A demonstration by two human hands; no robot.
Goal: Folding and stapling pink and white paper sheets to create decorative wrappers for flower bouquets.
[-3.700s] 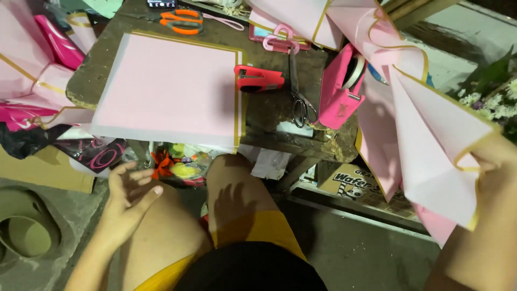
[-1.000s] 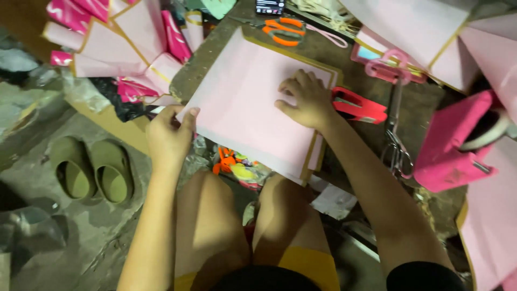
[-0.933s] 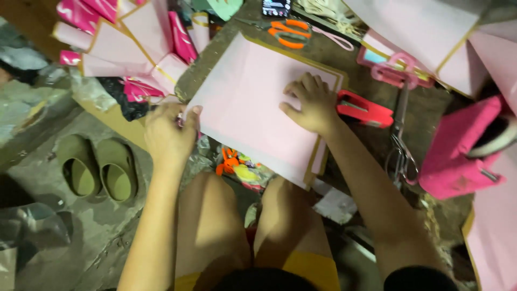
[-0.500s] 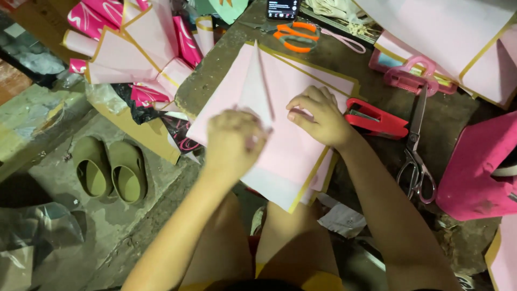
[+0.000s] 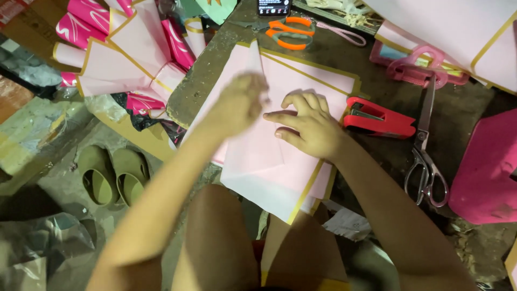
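A stack of pink paper sheets with gold edges lies on a low dark table. My left hand grips a corner of the top sheet and holds it folded over toward the middle; the hand is blurred. My right hand lies flat on the sheet with its fingers spread, pressing just beside the fold.
A red stapler lies right of my right hand, steel scissors beyond it. Orange scissors and a phone lie at the table's back. Folded pink paper cones are piled at left; sandals on the floor; a pink bag at right.
My left hand took the sheet's left corner and carried it up and over toward the middle. My right hand stayed pressed on the sheet. The view moved closer.
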